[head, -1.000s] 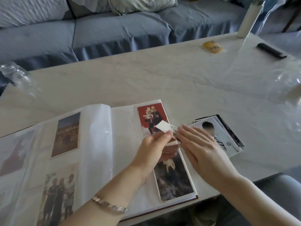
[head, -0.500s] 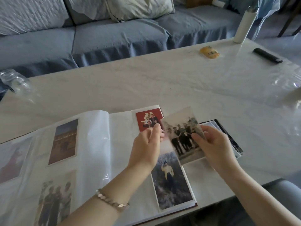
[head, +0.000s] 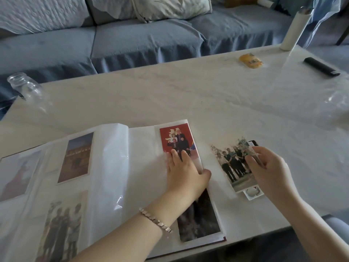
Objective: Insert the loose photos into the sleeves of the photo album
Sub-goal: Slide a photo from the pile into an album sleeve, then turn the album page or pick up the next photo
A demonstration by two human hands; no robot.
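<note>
Lowered group photo (head: 231,163) now hides the stack (head: 252,193) beside the album (head: 143,148).

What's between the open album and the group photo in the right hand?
Nothing: the head view shows only a strip of bare table between the album and the group photo, which the right hand pinches.

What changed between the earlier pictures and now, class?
The left hand let go of the group photo and came down flat onto the album page, touching the red photo. The right hand, pinching the group photo alone, carried it right, off the album, over the loose photos. The album stayed open.
</note>
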